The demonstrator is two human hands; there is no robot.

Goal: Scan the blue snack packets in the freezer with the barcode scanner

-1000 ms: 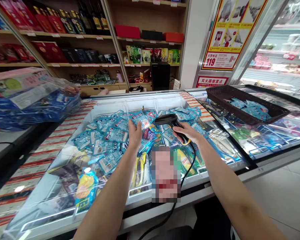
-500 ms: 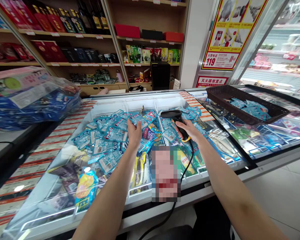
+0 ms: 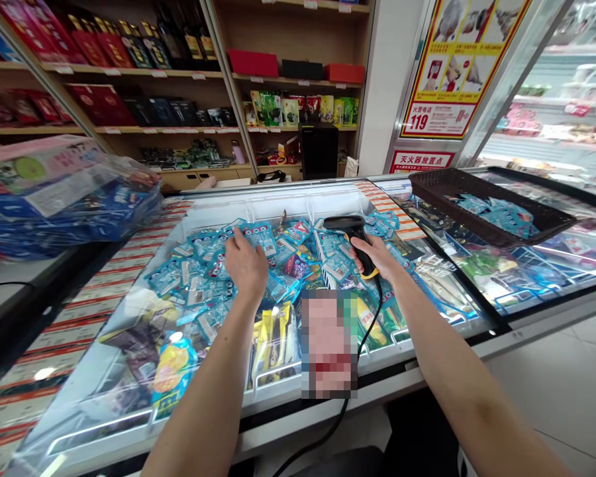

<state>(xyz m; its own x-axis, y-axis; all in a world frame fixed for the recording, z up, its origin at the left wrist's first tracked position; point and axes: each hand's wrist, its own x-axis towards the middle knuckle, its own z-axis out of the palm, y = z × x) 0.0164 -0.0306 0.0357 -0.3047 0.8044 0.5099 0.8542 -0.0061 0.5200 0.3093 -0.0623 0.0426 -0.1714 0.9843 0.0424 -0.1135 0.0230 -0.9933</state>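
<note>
My right hand (image 3: 377,257) is wrapped around the handle of a black and yellow barcode scanner (image 3: 346,225), whose head points left over the freezer. A black cable hangs from the handle towards me. My left hand (image 3: 247,264) is closed, with a flat blue packet (image 3: 261,237) between thumb and fingers, its lettered top edge facing up. Below and around this hand many similar blue packets (image 3: 198,291) lie loosely piled in the chest freezer (image 3: 218,211). Part of the left fingers' grip is hidden by the back of the hand.
A brown basket (image 3: 536,233) with blue packets stands on the freezer's right side. Yellow-wrapped ice creams (image 3: 274,334) fill a near compartment. Plastic-wrapped boxes (image 3: 59,205) stand at the left. A wire divider (image 3: 320,250) splits the freezer; a blurred patch hides its front middle.
My left hand has moved left and turned, and the blue packet now shows beside its fingers. The scanner in my right hand has shifted slightly right.
</note>
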